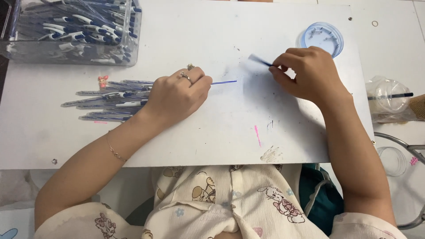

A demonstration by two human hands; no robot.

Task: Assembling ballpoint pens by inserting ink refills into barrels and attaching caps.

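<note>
My left hand (177, 95) rests knuckles-up on the white board (221, 132), closed around a thin blue ink refill (223, 82) whose tip sticks out to the right. A ring sits on one finger and a thin bracelet on the wrist. My right hand (305, 73) is a little to the right and farther back, pinching a small dark blue pen part (259, 60), blurred at its left end. A heap of blue and white pens (110, 101) lies on the board just left of my left hand.
A clear plastic box (73, 31) full of blue and white pens stands at the far left corner. A round clear blue lid or dish (322, 39) lies behind my right hand. A lidded plastic cup (389, 99) with a straw lies off the board's right edge, near a metal frame (398, 141).
</note>
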